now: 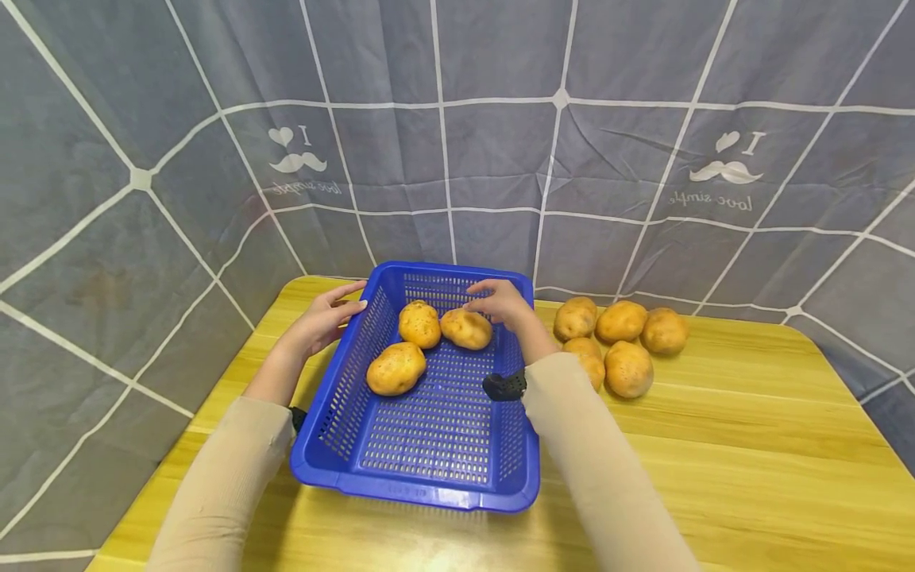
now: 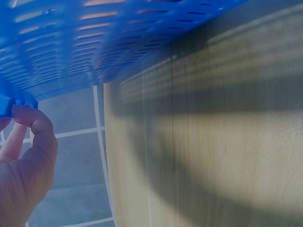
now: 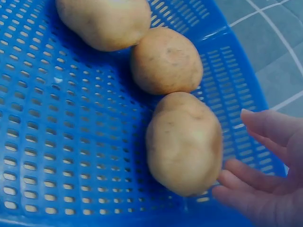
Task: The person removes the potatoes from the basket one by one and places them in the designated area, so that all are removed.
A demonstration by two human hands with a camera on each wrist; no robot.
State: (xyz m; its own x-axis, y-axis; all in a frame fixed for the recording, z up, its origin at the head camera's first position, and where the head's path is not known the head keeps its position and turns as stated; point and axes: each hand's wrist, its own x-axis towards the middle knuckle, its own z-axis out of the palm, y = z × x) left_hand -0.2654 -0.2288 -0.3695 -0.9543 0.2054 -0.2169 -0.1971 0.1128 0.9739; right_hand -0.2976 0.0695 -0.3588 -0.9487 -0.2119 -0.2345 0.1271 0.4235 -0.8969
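A blue plastic basket with slotted sides holds three potatoes. My left hand grips its left rim near the far corner; in the left wrist view that hand has a bent digit against the rim's edge. Inside the basket, my right hand is over the far-right potato, fingers spread. The right wrist view shows this potato lying beside the fingers, which are not wrapped round it. Touching it is a second potato, with a third potato nearer the left wall.
Several potatoes lie grouped on the wooden table right of the basket, partly behind my right forearm. A grey curtain with white lines hangs along the back and left. Each wrist wears a dark device.
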